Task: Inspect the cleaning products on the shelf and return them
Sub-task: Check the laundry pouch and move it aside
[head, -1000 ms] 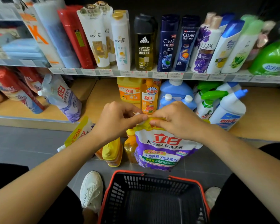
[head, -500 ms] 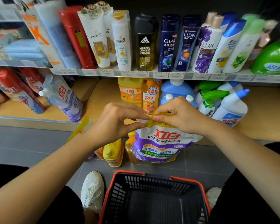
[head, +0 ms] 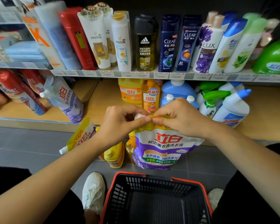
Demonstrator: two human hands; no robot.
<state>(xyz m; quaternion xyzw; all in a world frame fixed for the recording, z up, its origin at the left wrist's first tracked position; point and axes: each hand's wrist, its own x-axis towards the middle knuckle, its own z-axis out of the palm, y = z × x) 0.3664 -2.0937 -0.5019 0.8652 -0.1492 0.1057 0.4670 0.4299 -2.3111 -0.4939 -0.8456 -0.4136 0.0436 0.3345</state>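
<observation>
Since the earlier frame the purple detergent refill pouch [head: 164,146] is sitting slightly higher, above the red-rimmed basket [head: 153,199]. The left hand [head: 120,123] is pinching its white cap [head: 138,116], while the right hand [head: 183,117] is clamping the pouch's yellow top edge, before the lower shelf [head: 263,110].

pouch [head: 164,146] raised — nearer lower shelf [head: 103,94] | white cap [head: 138,116] exposed

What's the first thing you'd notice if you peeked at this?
Two hands in the middle, the left hand and right hand, pinching the top of a purple laundry pouch held above a red and black shopping basket. Behind them, a row of shampoo bottles lines the upper shelf.
</observation>
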